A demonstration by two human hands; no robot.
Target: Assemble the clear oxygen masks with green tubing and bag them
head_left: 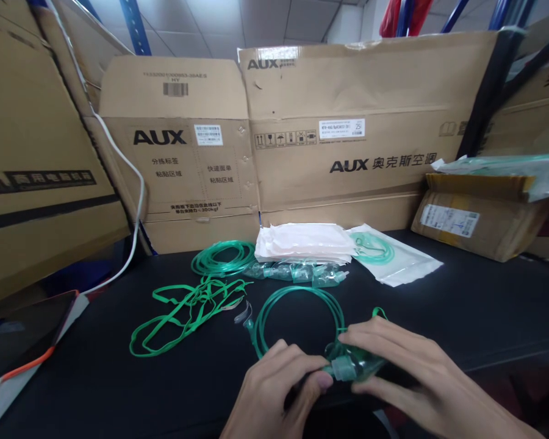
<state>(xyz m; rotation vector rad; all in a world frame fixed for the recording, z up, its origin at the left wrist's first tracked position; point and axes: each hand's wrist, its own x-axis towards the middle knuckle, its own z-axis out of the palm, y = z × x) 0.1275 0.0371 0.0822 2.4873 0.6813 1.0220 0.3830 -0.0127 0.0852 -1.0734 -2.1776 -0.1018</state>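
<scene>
My right hand [393,360] is closed around a clear green oxygen mask [363,364] near the table's front edge. Thumb and fingers of my left hand [286,378] pinch at the pale connector [343,368] on the mask's end, where the tubing appears to join; the exact joint is partly hidden by my fingers. Coiled green tubing [302,291] lies just beyond my hands, with one end fitting [248,325] at its left. A bit of green strap [379,313] sticks up behind my right hand.
Green elastic straps [183,317] lie loose at left, below another tubing coil [222,256]. Several clear mask parts [302,272] sit before stacked white packets [306,241]. A bagged set [388,253] lies to their right. Cardboard boxes [366,134] wall the back; a tablet [27,329] is at left.
</scene>
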